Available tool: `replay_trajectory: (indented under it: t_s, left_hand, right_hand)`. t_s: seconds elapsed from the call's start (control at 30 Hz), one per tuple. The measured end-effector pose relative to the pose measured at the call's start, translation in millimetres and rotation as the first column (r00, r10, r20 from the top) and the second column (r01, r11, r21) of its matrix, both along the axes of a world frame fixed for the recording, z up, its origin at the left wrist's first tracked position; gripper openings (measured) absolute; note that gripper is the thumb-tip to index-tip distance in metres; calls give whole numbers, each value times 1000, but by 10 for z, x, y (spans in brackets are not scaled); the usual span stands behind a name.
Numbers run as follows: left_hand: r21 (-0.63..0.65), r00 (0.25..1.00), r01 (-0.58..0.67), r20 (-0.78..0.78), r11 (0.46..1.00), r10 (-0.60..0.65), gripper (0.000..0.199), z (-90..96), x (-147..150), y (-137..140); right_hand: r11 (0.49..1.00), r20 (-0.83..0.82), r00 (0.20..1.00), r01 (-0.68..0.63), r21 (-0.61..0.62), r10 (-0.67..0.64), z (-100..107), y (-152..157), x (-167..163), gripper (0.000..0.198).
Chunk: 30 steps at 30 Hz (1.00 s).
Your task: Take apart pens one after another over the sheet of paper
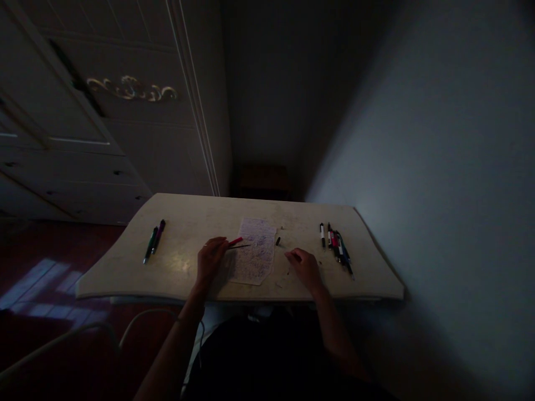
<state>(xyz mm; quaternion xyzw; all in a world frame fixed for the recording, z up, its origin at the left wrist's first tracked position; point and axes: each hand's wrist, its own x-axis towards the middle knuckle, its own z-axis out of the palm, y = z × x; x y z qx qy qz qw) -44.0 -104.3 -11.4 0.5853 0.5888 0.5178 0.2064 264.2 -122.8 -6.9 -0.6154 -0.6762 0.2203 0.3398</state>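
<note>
My left hand (pixel 212 257) is closed over the left edge of a scribbled sheet of paper (pixel 253 273). Out of its fingers stick a red pen piece (pixel 236 241) and a thin dark rod (pixel 239 247) that looks like a pen refill. To the right of the paper, my right hand (pixel 304 266) has thumb and fingertips pinched together; whatever they hold is too small to make out. Between that hand and the sheet lies a short dark pen part (pixel 278 241). Tiny dark bits (pixel 278 285) are scattered near the right hand.
A pale table (pixel 200 217) carries everything. Two pens, one green (pixel 150 245) and one purple (pixel 158 236), lie at left. Several pens (pixel 338 247) are grouped at right. A wall (pixel 438 195) borders the right side; a white cabinet (pixel 137 139) stands behind left.
</note>
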Motion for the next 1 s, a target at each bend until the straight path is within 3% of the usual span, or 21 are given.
replay_trajectory:
  t_s: [0.13, 0.3, 0.4, 0.63, 0.77, 1.0]
  left_hand:
    - [-29, 981, -163, 100, 986, 165, 31, 37, -14, -39]
    - [-112, 936, -212, 261, 971, 235, 36, 58, -30, -63]
    - [-130, 918, -243, 289, 961, 271, 48, 72, -9, -80]
    - [-203, 917, -200, 306, 958, 256, 58, 103, 56, -95]
    - [-229, 892, -180, 372, 956, 257, 61, 116, 75, -97]
    - [-237, 898, -185, 355, 954, 262, 61, 130, 85, -94]
  right_hand:
    - [995, 41, 999, 7, 99, -11, -76, -72, -11, 54]
    - [999, -35, 999, -2, 52, 4, -105, -23, 32, 57]
    - [996, 18, 997, -70, 64, 69, -88, -14, 50, 56]
    - [990, 95, 990, -115, 78, 107, -40, -44, 43, 58]
    - [993, 79, 993, -91, 82, 84, -65, -25, 48, 60]
    - [996, 23, 998, -62, 69, 60, -101, -15, 57, 60]
